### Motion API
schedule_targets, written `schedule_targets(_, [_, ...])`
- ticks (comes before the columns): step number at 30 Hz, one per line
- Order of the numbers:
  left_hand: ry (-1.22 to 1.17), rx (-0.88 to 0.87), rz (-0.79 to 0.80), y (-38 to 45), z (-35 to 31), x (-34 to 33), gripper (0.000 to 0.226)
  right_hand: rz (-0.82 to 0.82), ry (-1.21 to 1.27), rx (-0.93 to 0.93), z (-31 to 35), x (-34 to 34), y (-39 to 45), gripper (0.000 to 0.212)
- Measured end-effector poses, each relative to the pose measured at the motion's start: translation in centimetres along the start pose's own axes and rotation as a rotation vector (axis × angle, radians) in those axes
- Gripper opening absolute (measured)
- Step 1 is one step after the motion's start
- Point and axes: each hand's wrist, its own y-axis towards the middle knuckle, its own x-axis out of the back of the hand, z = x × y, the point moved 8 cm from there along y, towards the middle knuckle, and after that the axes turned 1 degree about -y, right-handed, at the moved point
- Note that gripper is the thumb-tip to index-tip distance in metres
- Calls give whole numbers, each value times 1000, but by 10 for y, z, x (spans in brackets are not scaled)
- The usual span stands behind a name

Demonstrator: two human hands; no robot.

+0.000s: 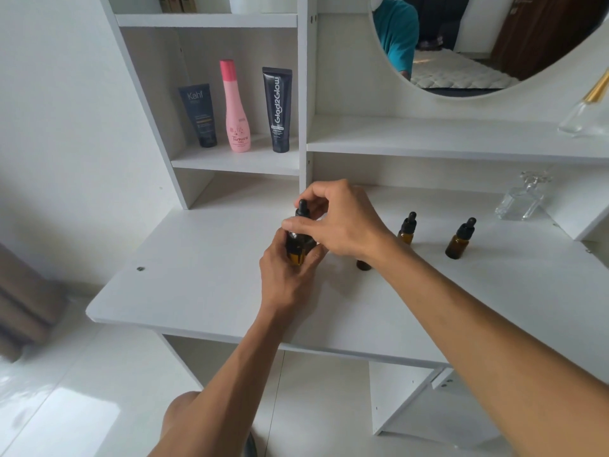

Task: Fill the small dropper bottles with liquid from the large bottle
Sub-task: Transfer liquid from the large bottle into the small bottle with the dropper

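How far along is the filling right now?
Nothing looks filled yet. In hand: the left hand grips the large amber bottle, and the right hand pinches its black dropper cap. Left: two small dropper bottles stand capped; a third is mostly hidden.

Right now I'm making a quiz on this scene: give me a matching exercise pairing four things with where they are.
Things:
1. large amber bottle
2. pink bottle
3. clear glass bottle with stopper
4. two small dropper bottles

Places:
A. on the shelf between two dark tubes
B. held in the left hand, the right hand at its dropper cap
C. standing on the desk right of the hands
D. far right of the desk, under the ledge

Pairs: 1-B, 2-A, 3-D, 4-C
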Motion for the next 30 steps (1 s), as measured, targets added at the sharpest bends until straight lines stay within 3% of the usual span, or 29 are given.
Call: schedule_targets(30, [-82, -5, 40, 2, 5, -4, 22, 36, -19, -40, 3, 1, 1, 28])
